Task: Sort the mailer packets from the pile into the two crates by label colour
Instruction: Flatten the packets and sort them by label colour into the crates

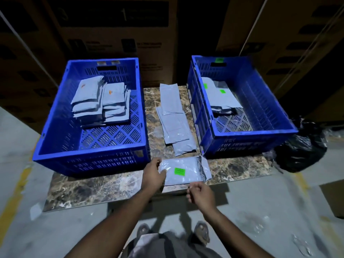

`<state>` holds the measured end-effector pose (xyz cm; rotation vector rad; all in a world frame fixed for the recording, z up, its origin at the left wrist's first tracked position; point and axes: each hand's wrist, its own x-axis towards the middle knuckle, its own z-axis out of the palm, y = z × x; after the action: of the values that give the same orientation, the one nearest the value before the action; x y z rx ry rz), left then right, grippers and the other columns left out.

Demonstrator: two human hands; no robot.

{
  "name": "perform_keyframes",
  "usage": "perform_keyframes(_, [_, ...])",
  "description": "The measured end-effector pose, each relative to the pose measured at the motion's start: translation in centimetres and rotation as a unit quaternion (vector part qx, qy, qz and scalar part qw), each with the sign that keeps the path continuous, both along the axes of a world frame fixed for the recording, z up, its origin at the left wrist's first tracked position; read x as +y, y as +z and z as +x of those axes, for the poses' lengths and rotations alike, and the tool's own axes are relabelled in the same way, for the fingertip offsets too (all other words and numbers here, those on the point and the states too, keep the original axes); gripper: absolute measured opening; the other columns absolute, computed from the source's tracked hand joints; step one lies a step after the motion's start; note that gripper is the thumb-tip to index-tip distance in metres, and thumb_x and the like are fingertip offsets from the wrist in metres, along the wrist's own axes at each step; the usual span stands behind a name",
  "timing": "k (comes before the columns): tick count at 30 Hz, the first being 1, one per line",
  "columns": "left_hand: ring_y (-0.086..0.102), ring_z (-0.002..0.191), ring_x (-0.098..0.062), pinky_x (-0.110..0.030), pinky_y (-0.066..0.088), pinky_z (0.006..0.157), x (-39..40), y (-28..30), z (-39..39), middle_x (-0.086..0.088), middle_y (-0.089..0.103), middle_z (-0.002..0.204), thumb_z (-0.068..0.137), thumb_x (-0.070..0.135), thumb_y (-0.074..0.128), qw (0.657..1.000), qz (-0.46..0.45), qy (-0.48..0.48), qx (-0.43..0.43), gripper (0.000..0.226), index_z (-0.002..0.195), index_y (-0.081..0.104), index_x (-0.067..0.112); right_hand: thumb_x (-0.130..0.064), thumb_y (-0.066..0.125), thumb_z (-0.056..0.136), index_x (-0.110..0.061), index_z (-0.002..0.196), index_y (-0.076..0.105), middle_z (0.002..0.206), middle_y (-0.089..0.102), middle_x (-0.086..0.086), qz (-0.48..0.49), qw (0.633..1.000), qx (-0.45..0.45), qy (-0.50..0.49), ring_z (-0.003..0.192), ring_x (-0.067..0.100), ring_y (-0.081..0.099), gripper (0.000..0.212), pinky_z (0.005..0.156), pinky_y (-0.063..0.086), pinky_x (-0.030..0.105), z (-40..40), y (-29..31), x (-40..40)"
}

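Note:
A grey mailer packet (188,171) with a green label lies over the near edge of the marble slab (111,185). My left hand (153,174) pinches its left end, thumb on top. My right hand (199,195) hovers just below the packet's near edge with fingers loosely curled, holding nothing. A pile of grey packets (175,118) lies face down between the crates. The left blue crate (61,144) holds stacked packets with orange labels (101,101). The right blue crate (256,133) holds packets with green labels (221,97).
A black plastic bag (303,151) sits on the floor at the right of the slab. Cardboard boxes (115,32) stand behind the crates. My feet (201,232) are on the concrete floor below the slab's near edge.

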<state>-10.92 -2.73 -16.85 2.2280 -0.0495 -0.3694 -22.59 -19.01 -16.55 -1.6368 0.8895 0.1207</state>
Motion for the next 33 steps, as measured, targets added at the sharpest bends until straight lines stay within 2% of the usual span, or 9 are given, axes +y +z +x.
perform_keyframes(2, [0.052,0.109,-0.025,-0.030,0.042,0.092,-0.4,-0.8,-0.6,-0.007,0.058,0.117,0.086,0.009,0.064,0.994,0.070,-0.037,-0.080,0.036,0.122,0.059,0.010,-0.009,0.059,0.091,-0.019,0.090,0.067,0.081,0.071,-0.002,-0.183,0.978,-0.058,0.086,0.072,0.010,0.063,0.013,0.066,0.044,0.020,1.1,0.3,-1.1])
perform_keyframes(6, [0.047,0.120,-0.025,-0.036,0.040,0.100,-2.4,-1.5,-1.1,-0.005,0.053,0.129,0.086,0.008,0.057,0.957,0.158,-0.135,-0.203,0.035,0.120,0.056,0.014,-0.008,0.053,0.092,-0.012,0.114,0.062,0.111,0.062,0.003,-0.357,0.884,-0.169,0.249,0.103,0.018,0.056,0.024,0.088,0.041,0.029,5.6,-0.9,-1.5])
perform_keyframes(8, [0.046,0.126,-0.023,-0.035,0.037,0.103,-3.2,-2.1,-1.0,-0.004,0.053,0.134,0.089,0.009,0.058,0.951,0.173,-0.153,-0.205,0.038,0.126,0.055,0.015,-0.012,0.055,0.092,-0.012,0.126,0.057,0.127,0.059,0.005,-0.397,0.848,-0.157,0.312,0.118,0.023,0.053,0.034,0.099,0.037,0.033,7.4,-2.5,-1.9])
perform_keyframes(11, [0.046,0.134,-0.027,-0.034,0.027,0.112,-3.2,-4.2,-1.4,-0.008,0.051,0.144,0.096,0.016,0.055,0.947,0.200,-0.160,-0.195,0.041,0.136,0.053,0.013,-0.020,0.053,0.100,-0.010,0.144,0.047,0.150,0.046,0.009,-0.401,0.845,-0.122,0.331,0.141,0.026,0.040,0.046,0.118,0.027,0.038,7.4,-4.7,-2.4])
perform_keyframes(15, [0.033,0.145,-0.021,-0.037,0.020,0.121,-2.7,-6.0,-1.9,-0.002,0.040,0.156,0.102,0.028,0.032,0.951,0.194,-0.145,-0.194,0.049,0.149,0.042,0.019,-0.029,0.031,0.103,-0.010,0.149,0.042,0.155,0.042,0.008,-0.458,0.804,-0.141,0.352,0.145,0.026,0.037,0.051,0.119,0.016,0.045,6.6,-6.3,-2.9])
perform_keyframes(17, [0.028,0.148,-0.018,-0.040,0.020,0.123,-2.4,-6.4,-1.8,0.000,0.035,0.159,0.103,0.027,0.034,0.946,0.205,-0.154,-0.200,0.050,0.153,0.037,0.019,-0.028,0.029,0.102,-0.008,0.148,0.044,0.153,0.044,0.010,-0.453,0.806,-0.159,0.347,0.142,0.028,0.040,0.052,0.116,0.020,0.047,6.6,-6.4,-3.0])
perform_keyframes(24, [0.017,0.152,-0.016,-0.040,0.016,0.124,-2.3,-6.3,-1.5,0.001,0.024,0.164,0.104,0.030,0.033,0.940,0.234,-0.168,-0.180,0.056,0.157,0.024,0.020,-0.022,0.039,0.103,-0.009,0.153,0.036,0.161,0.031,0.008,-0.392,0.832,-0.221,0.323,0.152,0.023,0.019,0.052,0.122,0.021,0.048,6.0,-6.9,-3.5])
perform_keyframes(29, [0.013,0.153,-0.017,-0.037,0.010,0.125,-1.7,-5.7,-1.6,0.000,0.022,0.164,0.105,0.035,0.029,0.930,0.241,-0.202,-0.190,0.055,0.158,0.022,0.018,-0.034,0.039,0.103,-0.008,0.156,0.028,0.164,0.024,0.009,-0.411,0.826,-0.176,0.342,0.153,0.023,0.014,0.059,0.123,0.019,0.046,5.5,-6.4,-3.9])
perform_keyframes(33, [0.007,0.154,-0.015,-0.034,0.003,0.124,-0.9,-5.3,-1.5,0.002,0.016,0.166,0.105,0.045,0.026,0.923,0.246,-0.234,-0.182,0.060,0.159,0.016,0.020,-0.054,0.019,0.102,-0.018,0.160,0.009,0.167,0.011,-0.001,-0.448,0.825,-0.073,0.336,0.154,0.012,0.003,0.069,0.125,0.005,0.042,3.7,-5.9,-5.7])
